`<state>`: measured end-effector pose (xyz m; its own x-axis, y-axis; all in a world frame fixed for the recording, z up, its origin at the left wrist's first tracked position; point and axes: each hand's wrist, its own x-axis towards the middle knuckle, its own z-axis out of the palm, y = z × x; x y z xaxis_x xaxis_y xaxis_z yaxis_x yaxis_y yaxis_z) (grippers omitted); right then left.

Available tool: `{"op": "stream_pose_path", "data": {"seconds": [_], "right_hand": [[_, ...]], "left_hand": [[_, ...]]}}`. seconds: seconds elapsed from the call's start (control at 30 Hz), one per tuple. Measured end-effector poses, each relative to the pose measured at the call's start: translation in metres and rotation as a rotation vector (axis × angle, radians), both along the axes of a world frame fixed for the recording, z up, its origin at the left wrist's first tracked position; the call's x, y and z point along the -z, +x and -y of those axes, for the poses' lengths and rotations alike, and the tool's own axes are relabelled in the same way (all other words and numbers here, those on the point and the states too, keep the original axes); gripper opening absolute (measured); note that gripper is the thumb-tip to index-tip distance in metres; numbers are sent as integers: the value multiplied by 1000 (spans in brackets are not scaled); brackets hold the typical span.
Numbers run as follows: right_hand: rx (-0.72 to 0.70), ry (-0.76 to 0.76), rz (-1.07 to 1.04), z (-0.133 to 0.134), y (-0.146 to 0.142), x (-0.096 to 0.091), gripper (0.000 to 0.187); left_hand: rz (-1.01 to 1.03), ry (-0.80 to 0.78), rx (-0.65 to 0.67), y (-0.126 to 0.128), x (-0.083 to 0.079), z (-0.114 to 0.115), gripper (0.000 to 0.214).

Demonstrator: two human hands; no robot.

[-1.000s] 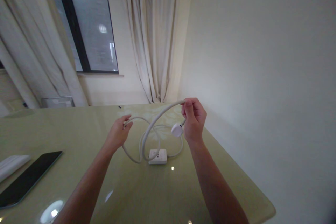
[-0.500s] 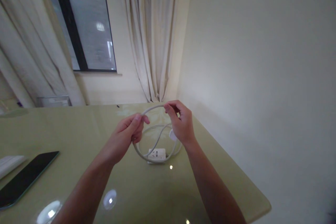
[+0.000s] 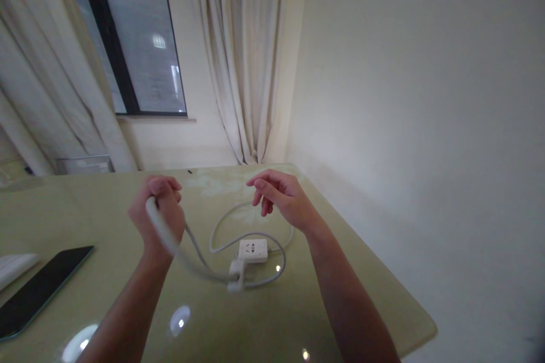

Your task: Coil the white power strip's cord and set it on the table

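Plug (image 3: 236,276) blurred, low btwn hands, desk (image 3: 238,323) contact & nearer hand unclear | cord (image 3: 166,233) run diag. down-R from L hand (image 3: 157,204) to plug; gripped there, fingers closed | strip (image 3: 252,250) set just beyond plug | R hand (image 3: 275,193) seen over cord's far loop, fingers half-curled, nothing gripped

A pale gray cord (image 3: 165,233) bends in loose loops, partly raised and blurred; its white plug (image 3: 236,275), also blurred, is near the white socket box (image 3: 253,250), which lies holes up.
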<state>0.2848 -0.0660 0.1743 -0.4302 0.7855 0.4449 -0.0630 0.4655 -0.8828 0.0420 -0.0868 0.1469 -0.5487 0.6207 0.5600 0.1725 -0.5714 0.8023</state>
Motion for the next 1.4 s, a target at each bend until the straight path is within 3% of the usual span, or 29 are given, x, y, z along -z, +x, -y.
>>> {"op": "stream_pose_path", "data": {"seconds": [0.1, 0.2, 0.37, 0.53, 0.63, 0.8, 0.97, 1.1, 1.23, 1.4], "right_hand": [[-6, 4, 14, 2, -5, 2, 36], [-5, 5, 18, 2, -11, 4, 35], [19, 31, 80, 2, -19, 9, 35], [87, 104, 193, 0, -22, 13, 30], [124, 168, 240, 1, -26, 14, 27], [242, 261, 227, 3, -33, 18, 28], [346, 309, 183, -1, -35, 26, 65], [463, 507, 219, -1, -34, 26, 81], [512, 593, 211, 4, -33, 20, 64], [490, 515, 66, 3, -29, 14, 26]], "left_hand": [[6, 108, 2, 0, -5, -8, 45], [236, 93, 295, 7, -17, -6, 37], [455, -82, 559, 12, -33, 6, 28], [405, -333, 726, 8, -40, 18, 26], [276, -404, 690, 4, -37, 20, 29], [13, -342, 527, -1, -28, 17, 25], [-169, -212, 379, -2, -30, 21, 30], [-236, -182, 435, -2, -34, 31, 47], [-350, -211, 515, 0, -36, 40, 48], [-485, -193, 532, 3, -37, 41, 39]]}}
